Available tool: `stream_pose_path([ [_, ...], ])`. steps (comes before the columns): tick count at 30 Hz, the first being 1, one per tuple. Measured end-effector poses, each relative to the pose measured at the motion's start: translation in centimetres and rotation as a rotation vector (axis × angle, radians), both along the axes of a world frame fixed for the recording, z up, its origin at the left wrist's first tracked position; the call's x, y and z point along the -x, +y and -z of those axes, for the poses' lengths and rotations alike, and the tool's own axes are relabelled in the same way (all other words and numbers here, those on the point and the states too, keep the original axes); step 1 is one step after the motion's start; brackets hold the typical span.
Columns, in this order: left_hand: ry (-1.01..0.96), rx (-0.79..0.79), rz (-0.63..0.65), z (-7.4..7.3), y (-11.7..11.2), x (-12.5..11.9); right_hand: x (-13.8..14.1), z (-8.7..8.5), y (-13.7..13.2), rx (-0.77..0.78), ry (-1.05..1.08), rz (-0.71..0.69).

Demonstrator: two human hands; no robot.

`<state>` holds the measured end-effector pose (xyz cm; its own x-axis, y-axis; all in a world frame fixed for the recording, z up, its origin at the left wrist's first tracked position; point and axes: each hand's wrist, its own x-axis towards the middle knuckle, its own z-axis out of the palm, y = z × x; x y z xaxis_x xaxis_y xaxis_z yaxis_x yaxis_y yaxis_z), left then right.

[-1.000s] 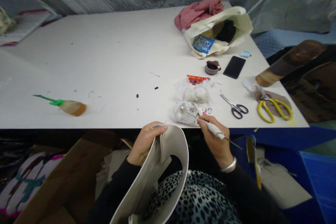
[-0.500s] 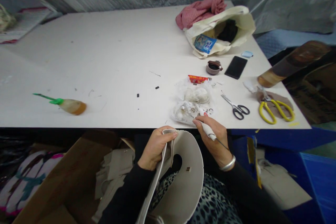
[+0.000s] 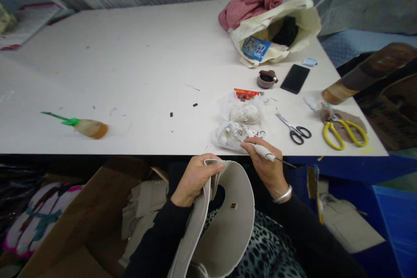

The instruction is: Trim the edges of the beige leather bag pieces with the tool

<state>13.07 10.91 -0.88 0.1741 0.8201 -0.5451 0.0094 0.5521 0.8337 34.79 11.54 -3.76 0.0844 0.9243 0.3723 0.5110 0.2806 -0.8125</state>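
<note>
My left hand [image 3: 197, 178] grips the top edge of a curved beige panel [image 3: 236, 230], thumb on its near face. The panel is stiff-looking, folded at the left, with a rounded opening and a small gold-and-dark metal fitting [image 3: 233, 206]. Its lower end runs out of view over my lap. My right hand [image 3: 269, 165] is closed on a thin tool [image 3: 263, 152] with a white-wrapped handle; a slender dark rod sticks out at its right end. The tool's other end is beside a clear plastic bag [image 3: 224, 137] of whitish, dirt-specked material at the table's front edge.
On the white table [image 3: 137, 69] lie black-handled scissors [image 3: 296, 130], yellow-handled pliers [image 3: 342, 130], a phone [image 3: 295, 79], a brown bottle [image 3: 368, 74], a cream tote bag [image 3: 276, 37] and a green-tipped glue bottle [image 3: 87, 127]. Cardboard [image 3: 78, 208] and blue boxes [image 3: 397, 221] flank my lap.
My right hand has turned the tool, so its rod now points out to the right. The left hand and the panel have shifted only slightly. The view has tilted a little.
</note>
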Motion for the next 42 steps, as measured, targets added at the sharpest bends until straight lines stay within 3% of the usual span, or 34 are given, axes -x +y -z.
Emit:
stream_pose_path([
  [8, 0.080, -0.040, 0.040, -0.9, -0.4, -0.5, -0.4, 0.3, 0.1, 0.003, 0.042, 0.019],
  [11, 0.109, -0.055, 0.063, -0.8, -0.5, -0.7, -0.6, 0.7, 0.2, 0.036, 0.082, -0.040],
  [17, 0.180, -0.105, 0.104, -0.9, -0.7, -1.0, -0.6, 0.2, -0.6, 0.085, 0.436, 0.125],
  [22, 0.224, -0.117, 0.167, -0.9, -0.8, -1.5, 0.0, -0.8, -2.2, 0.344, 0.666, -0.176],
  [31, 0.231, -0.126, 0.174, -1.4, -1.1, -2.0, 0.0, 0.0, -2.7, 0.405, 0.584, -0.211],
  [38, 0.191, -0.147, 0.206, -1.1, -1.1, -2.6, -0.9, -1.2, -1.9, 0.358, 0.306, -0.323],
  [42, 0.144, -0.134, 0.225, -0.7, -1.3, -2.7, -1.0, -1.2, -1.8, 0.402, 0.349, -0.363],
])
